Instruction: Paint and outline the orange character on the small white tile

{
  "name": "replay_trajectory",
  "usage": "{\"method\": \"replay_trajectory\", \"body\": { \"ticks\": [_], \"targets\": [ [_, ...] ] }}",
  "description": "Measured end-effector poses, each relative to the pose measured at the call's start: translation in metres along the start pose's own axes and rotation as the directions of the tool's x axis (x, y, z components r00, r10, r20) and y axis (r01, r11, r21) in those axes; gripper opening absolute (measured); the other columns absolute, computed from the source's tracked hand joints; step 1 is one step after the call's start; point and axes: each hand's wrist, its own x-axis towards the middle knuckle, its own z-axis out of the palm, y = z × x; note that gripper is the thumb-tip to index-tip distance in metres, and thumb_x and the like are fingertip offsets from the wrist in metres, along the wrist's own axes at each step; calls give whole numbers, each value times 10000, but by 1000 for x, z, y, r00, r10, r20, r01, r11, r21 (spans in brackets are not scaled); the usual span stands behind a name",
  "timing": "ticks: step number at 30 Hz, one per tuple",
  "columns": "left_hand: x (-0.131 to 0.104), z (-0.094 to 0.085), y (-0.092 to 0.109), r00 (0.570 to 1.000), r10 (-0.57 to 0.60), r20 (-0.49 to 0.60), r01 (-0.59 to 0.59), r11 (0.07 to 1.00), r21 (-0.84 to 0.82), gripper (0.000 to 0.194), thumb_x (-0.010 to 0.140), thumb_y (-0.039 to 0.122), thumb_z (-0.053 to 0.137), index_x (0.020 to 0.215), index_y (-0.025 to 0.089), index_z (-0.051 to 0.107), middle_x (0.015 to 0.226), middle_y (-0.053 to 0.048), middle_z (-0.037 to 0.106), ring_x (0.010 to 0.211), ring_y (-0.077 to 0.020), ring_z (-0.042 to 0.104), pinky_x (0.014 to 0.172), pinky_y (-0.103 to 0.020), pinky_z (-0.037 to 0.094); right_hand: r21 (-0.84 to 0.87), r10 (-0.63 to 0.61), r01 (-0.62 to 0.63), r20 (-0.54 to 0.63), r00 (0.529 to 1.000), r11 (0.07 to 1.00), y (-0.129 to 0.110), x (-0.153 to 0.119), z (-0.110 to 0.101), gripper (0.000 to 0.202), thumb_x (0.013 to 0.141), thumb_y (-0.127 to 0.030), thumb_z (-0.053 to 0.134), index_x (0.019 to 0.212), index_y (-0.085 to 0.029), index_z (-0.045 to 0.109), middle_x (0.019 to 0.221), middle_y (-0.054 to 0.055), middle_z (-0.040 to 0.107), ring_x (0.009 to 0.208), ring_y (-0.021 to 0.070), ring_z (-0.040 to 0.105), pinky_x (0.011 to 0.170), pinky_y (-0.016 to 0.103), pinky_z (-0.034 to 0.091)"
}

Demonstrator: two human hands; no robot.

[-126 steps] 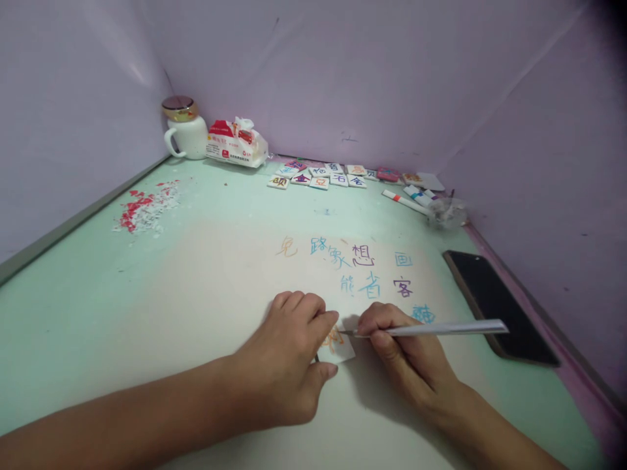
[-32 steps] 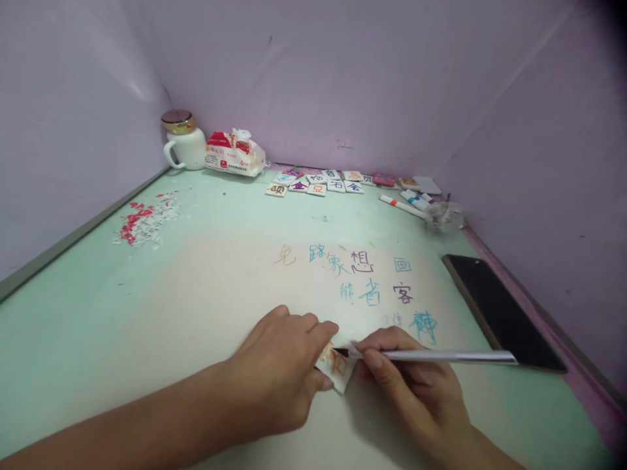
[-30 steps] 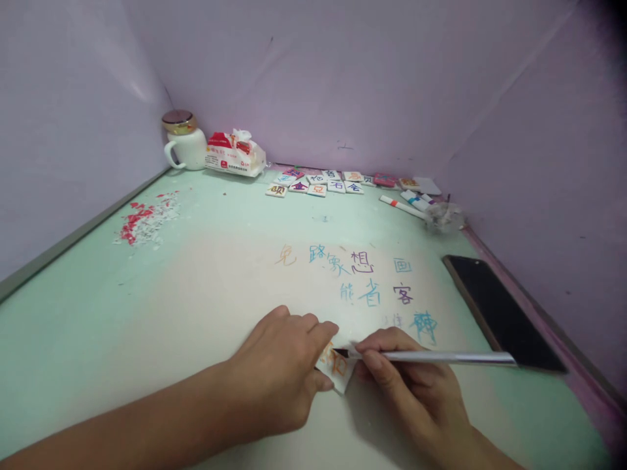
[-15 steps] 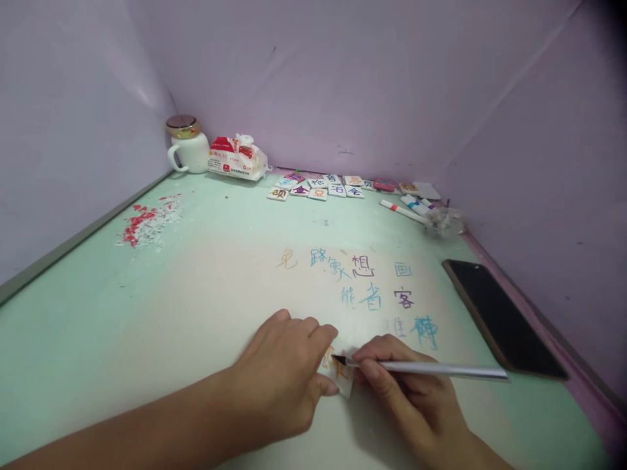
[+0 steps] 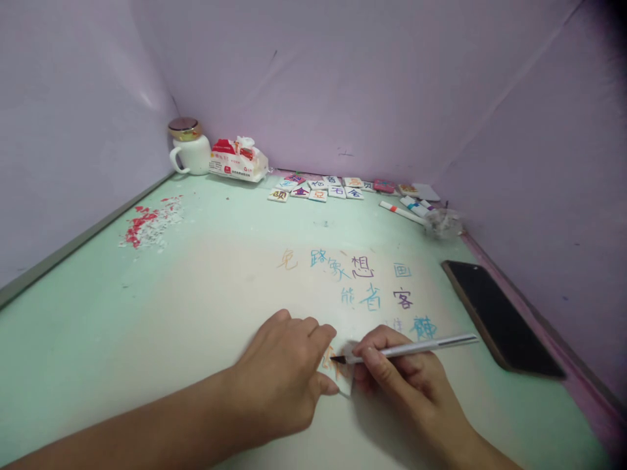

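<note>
My left hand (image 5: pixel 284 375) is closed on a small white tile (image 5: pixel 344 380) with an orange character on it, thumb and fingers at its left side. Part of the tile is hidden under that hand. My right hand (image 5: pixel 409 382) grips a silver craft knife (image 5: pixel 411 347) like a pen. The dark pointed blade meets the tile's face at the orange strokes, while the handle slants up to the right. Blue, purple and orange characters (image 5: pixel 362 267) are written on the table beyond my hands.
Several lettered tiles (image 5: pixel 317 195) lie along the back wall. A lidded white mug (image 5: pixel 193 155) and a tissue pack (image 5: pixel 238 162) stand back left, near red and white shavings (image 5: pixel 147 225). Markers (image 5: pixel 402 213) and a crumpled clear bag (image 5: pixel 443 223) lie back right. A phone (image 5: pixel 504 316) rests at right.
The knife's handle end has swung away from me and its angle on the tile has turned, with my right hand shifting slightly. My left hand stays in place on the tile.
</note>
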Motion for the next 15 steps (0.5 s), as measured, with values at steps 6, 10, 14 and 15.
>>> {"method": "replay_trajectory", "body": {
  "ticks": [6,10,14,15],
  "targets": [
    [1,-9,3,998,-37,60,37,999,-2,302,810,292,620,1085,185,554,883,-52,631,766,-244,558,742,-394,412,186,66,-66,4,998,980,-2,3,-1,246,888,-386,552,750,-189,600,565,-10,614,514,101,547,508,199,427],
    [1,-12,6,994,-48,95,48,999,0,291,820,299,610,1081,182,560,898,-58,634,774,-247,558,746,-396,414,98,25,-20,-48,999,995,-1,1,-2,238,891,-380,547,745,-197,587,560,-22,594,509,98,530,507,197,418],
    [2,-8,4,997,-42,72,43,999,-7,312,813,297,613,1097,181,553,896,-56,631,774,-248,558,745,-401,410,-73,-51,47,-63,997,996,0,-1,0,269,904,-373,517,707,-202,583,569,-21,558,521,105,505,496,206,396],
    [2,-7,3,997,-40,61,41,999,-6,316,811,299,615,1099,183,551,892,-54,630,772,-247,558,744,-401,408,-99,-69,63,-60,996,993,0,-1,1,269,907,-369,509,710,-203,586,575,-20,551,522,107,502,491,208,393]
  ]
}}
